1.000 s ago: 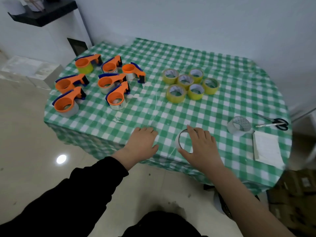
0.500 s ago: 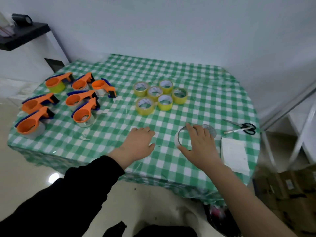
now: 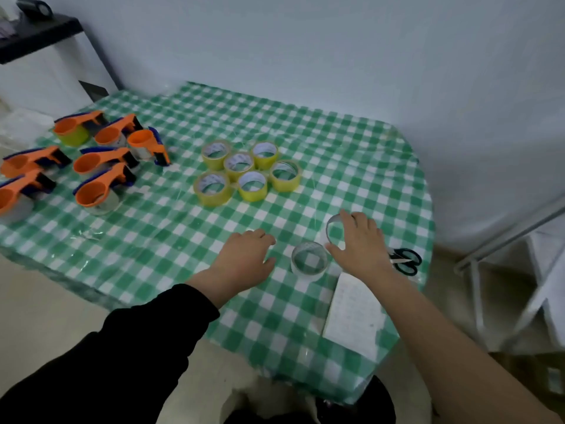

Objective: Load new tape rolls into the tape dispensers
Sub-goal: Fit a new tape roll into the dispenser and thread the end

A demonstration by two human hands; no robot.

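Several orange-and-blue tape dispensers (image 3: 101, 191) lie at the table's left. Several yellow tape rolls (image 3: 246, 171) cluster in the middle. A clear tape roll (image 3: 308, 261) stands near the front edge. Just right of it, my right hand (image 3: 360, 243) grips a thin white tape ring (image 3: 331, 229) from above, thumb on its near side and fingers over its far rim. To the left of the clear roll, my left hand (image 3: 247, 260) rests on the green checked tablecloth (image 3: 171, 237), fingers loosely curled and holding nothing.
Black-handled scissors (image 3: 405, 260) lie right of my right hand, partly hidden by it. A white paper pad (image 3: 354, 316) sits at the front right edge. A loose strip of clear tape (image 3: 88, 235) lies front left. A black shelf (image 3: 36, 32) stands at the far left.
My right hand has carried the thin ring rightward and away from me, past the clear roll, which now stands between my hands. My left hand has barely moved; the view has shifted.
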